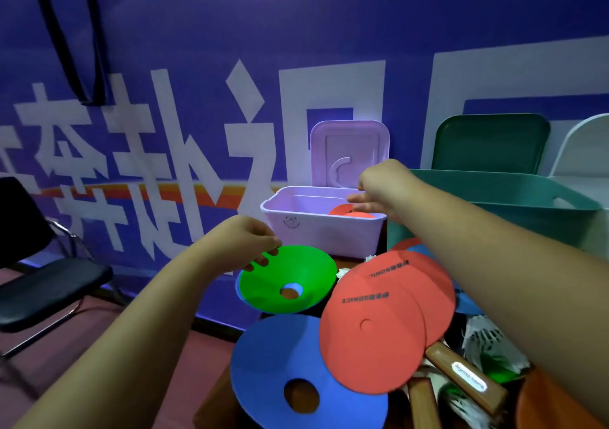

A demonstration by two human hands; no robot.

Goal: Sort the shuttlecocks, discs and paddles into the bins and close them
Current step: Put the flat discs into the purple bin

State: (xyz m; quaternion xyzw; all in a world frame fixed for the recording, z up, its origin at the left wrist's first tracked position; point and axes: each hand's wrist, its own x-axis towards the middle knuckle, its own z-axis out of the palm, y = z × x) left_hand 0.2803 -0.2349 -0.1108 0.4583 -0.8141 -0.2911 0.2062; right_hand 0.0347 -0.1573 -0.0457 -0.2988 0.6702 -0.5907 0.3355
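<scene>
Because the left hand (250, 241) has the green disc (296, 280) only by its upper rim, thumb on the outside and fingers (263, 259) curled into the bowl, the soft cone could sag or slip out of that pinch on its way to the bin. A thin blue edge shows along the disc's lower left side. It may be a second disc nested under it, which could lift with it and then drop. The pale bin (316, 221) sits just above the disc in the frame, near the centre, and its near wall could catch the wide rim if the disc goes in tilted. Its lid (349, 145) stands upright against the banner, and a knock from either hand might tip it shut.

The right hand (379, 191) hovers over the bin's right end with its fingers (359, 198) loosely stretched and blurred, and nothing shows in them. A red disc (349, 212) lies inside below. That forearm crosses above the red paddles (372, 336) at lower right and could brush them when it is pulled back.

The green disc is a shallow, glossy cone with a round hole at its middle. A larger blue disc (273, 362) lies below it on the tabletop (211, 409), partly under the paddles.
</scene>
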